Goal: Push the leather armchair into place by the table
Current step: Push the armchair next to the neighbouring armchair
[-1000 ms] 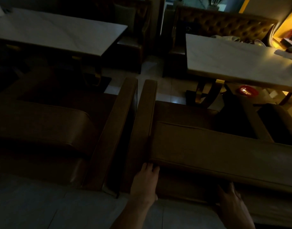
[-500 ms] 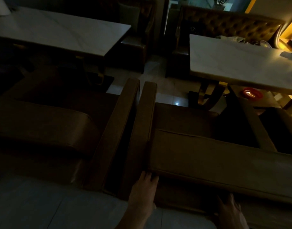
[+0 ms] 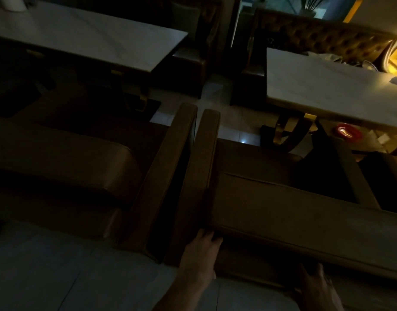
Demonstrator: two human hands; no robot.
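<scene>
Both hands lie flat and spread against the back of the leather armchair (image 3: 282,212): the left hand (image 3: 199,259) presses at the near left corner below the backrest cushion, the right hand (image 3: 316,288) lower and further right, its fingers dim but seemingly open too. Neither pinches anything. That armchair stands on the right, its left armrest just beside the armrest of a second armchair (image 3: 80,171), its seat facing the table (image 3: 327,90) beyond. To push well, I judge both palms should drive evenly so the chair travels straight, keeping the narrow gap between the two armrests from closing, and stopping short of the table's base (image 3: 285,131).
</scene>
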